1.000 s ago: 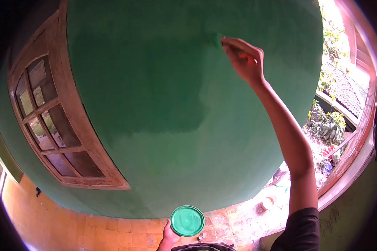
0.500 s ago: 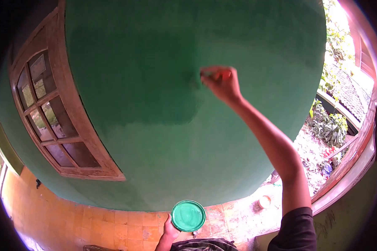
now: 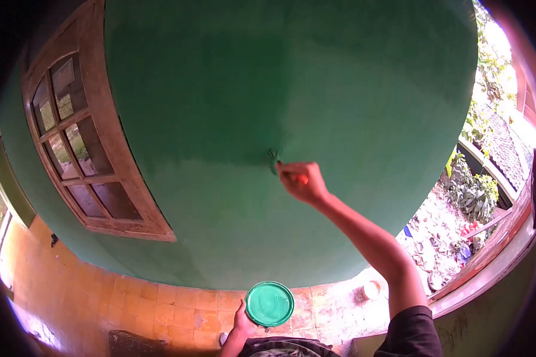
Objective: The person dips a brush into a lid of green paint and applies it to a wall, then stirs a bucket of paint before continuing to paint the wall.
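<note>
My right hand is closed around a paintbrush, with an orange-red part of its handle showing at the palm. The green-coated bristles touch the green wall, at the lower right corner of a darker, freshly coated patch. Low in the view, my left hand grips a round tub of green paint by its left side. Its fingers under the tub are mostly hidden.
A wooden window frame with several panes is set in the wall at left. Orange floor tiles run below the wall, with a small pot at right. Leafy plants grow outside, and a dark flat object lies at bottom left.
My right hand has moved down and slightly left along the wall with the paintbrush. The left hand still holds the paint tub in nearly the same place. The view has shifted a little.
</note>
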The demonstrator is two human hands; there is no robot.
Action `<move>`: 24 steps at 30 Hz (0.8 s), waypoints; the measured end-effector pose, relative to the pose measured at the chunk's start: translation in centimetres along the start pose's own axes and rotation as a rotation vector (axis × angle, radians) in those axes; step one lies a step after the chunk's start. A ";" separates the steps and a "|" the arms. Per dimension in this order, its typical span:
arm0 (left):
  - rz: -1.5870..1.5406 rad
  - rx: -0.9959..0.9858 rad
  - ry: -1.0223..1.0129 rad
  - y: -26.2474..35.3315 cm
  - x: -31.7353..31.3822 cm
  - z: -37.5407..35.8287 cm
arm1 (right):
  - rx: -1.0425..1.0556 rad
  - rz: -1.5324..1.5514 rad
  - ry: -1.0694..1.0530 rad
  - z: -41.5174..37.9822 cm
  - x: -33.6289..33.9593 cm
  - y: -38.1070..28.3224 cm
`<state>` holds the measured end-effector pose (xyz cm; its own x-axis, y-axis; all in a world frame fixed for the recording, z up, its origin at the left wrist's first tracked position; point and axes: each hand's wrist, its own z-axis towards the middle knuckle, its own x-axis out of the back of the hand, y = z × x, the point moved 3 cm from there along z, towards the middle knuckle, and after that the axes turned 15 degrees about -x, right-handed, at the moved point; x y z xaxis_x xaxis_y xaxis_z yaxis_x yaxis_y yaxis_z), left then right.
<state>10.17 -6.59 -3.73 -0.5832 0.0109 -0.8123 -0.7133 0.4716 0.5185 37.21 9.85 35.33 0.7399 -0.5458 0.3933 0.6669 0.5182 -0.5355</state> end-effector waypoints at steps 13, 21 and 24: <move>-0.017 -0.008 -0.051 0.0 -0.2 1.2 | 0.423 -0.150 0.491 13.4 7.8 -6.7; 0.016 0.061 -0.063 1.5 1.5 2.2 | -0.356 0.047 0.087 -12.6 -3.2 6.5; 0.060 0.086 -0.098 3.1 3.2 3.4 | -0.862 0.547 0.305 -25.9 -4.3 8.4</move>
<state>7.46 -2.08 -5.61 -0.5802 0.1252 -0.8048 -0.6396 0.5417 0.5454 37.33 -0.50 9.81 0.7869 -0.5836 -0.2007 -0.1255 0.1672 -0.9779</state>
